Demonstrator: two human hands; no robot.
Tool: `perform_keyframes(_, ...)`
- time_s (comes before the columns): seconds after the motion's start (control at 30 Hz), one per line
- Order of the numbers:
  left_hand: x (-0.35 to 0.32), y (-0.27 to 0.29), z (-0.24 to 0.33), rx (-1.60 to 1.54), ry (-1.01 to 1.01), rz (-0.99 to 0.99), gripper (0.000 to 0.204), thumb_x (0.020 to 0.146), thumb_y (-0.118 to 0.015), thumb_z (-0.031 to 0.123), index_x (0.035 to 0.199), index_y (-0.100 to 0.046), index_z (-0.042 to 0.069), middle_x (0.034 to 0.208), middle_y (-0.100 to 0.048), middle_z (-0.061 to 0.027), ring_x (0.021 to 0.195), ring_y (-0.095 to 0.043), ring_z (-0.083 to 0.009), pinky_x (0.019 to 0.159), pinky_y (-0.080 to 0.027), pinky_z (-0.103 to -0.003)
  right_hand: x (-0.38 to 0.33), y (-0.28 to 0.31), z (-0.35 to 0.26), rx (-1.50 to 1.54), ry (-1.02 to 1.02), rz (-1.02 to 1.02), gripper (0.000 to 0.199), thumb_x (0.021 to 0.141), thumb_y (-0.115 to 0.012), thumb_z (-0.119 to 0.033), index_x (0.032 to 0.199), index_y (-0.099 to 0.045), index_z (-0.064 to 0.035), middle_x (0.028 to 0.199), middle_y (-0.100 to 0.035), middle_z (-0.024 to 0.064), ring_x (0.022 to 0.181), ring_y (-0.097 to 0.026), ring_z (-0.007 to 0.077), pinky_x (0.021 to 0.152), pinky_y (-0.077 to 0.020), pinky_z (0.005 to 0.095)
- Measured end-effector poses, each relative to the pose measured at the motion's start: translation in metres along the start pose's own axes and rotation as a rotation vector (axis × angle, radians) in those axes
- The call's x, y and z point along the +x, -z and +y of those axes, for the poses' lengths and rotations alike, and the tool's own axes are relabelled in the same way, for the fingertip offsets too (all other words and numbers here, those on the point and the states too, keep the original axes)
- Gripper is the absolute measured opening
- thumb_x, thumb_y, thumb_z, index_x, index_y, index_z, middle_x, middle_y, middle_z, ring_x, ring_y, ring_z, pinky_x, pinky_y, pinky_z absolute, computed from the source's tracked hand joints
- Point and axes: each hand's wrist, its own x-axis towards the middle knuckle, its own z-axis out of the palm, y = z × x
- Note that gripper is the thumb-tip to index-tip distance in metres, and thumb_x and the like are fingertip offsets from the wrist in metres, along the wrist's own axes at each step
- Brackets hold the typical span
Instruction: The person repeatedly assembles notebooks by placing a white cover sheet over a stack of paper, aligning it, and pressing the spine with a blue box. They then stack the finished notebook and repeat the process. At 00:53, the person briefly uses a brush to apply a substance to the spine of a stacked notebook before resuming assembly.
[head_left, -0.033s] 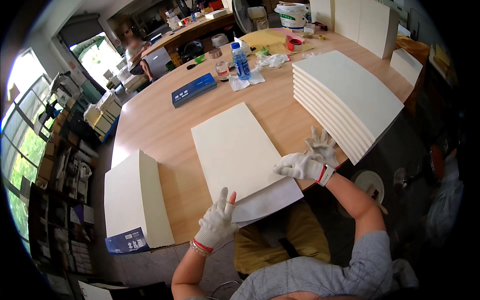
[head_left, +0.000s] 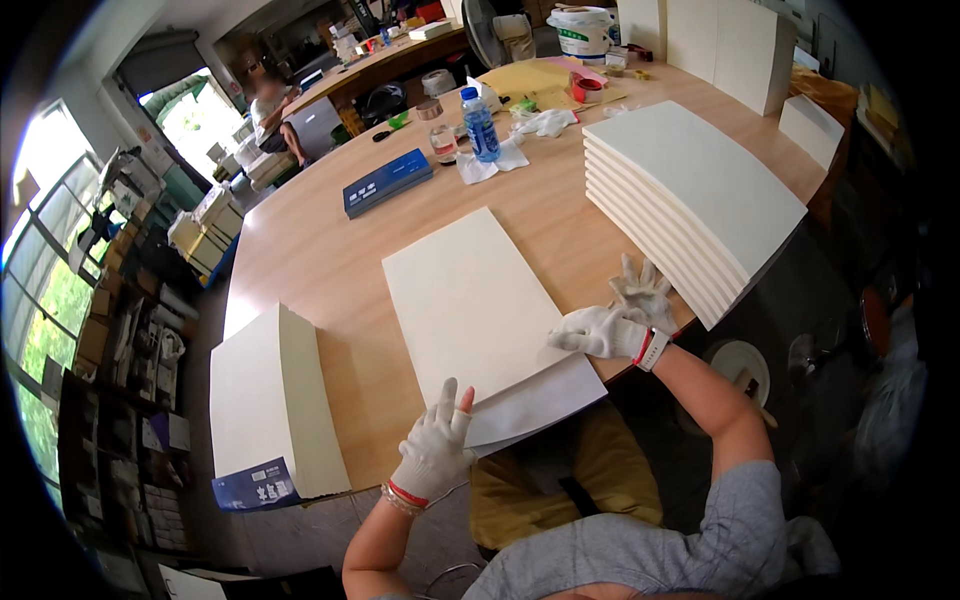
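A cream pad of blank paper [head_left: 470, 300] lies at the front of the table, with a white sheet [head_left: 535, 405] jutting from beneath it toward me. At the pad's near left corner is my left hand [head_left: 432, 452], in a white knit glove. Its fingers are stretched out, a bare thumb tip shows, and nothing is in it. My right hand [head_left: 602, 332], also gloved, rests with extended fingers on the pad's near right edge. Just beyond it lies a loose white glove [head_left: 645, 287], close to the tall stack of pads [head_left: 690, 170].
At left stands a thick paper stack [head_left: 250, 390] with a blue printed band. Farther back are a blue box [head_left: 388, 182], a blue-capped bottle [head_left: 481, 125], a glass jar [head_left: 443, 145], red tape [head_left: 587, 90] and a white bucket [head_left: 582, 33]. A person [head_left: 272, 112] sits far left.
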Motion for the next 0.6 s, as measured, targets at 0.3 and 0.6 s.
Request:
perform_keyframes(0.3, 0.040, -0.007, -0.051, -0.361, 0.716, -0.162, 0.027, 0.079, -0.072, 0.035, 0.095, -0.073, 0.014, 0.073, -0.068, -0.0039, 0.072, -0.065, -0.0157, 0.069, -0.047, -0.031, 0.016, -0.009, -0.005, -0.283, -0.295, 0.024, 0.059, 0.077, -0.065, -0.058, 0.095, -0.068, -0.0018, 0.091, -0.068, 0.0178, 0.092, -0.064, 0.0354, 0.081, -0.0497, 0.0401)
perform_keyframes(0.6, 0.056, 0.011, -0.042, -0.218, 0.667, -0.296, 0.032, 0.076, -0.073, 0.038, 0.091, -0.069, 0.010, 0.072, -0.068, -0.0075, 0.078, -0.066, -0.0234, 0.074, -0.047, -0.035, 0.025, -0.027, -0.014, -0.343, -0.403, 0.209, 0.042, 0.074, -0.073, -0.043, 0.087, -0.068, -0.0032, 0.090, -0.068, 0.0180, 0.087, -0.066, 0.0341, 0.078, -0.0523, 0.0421)
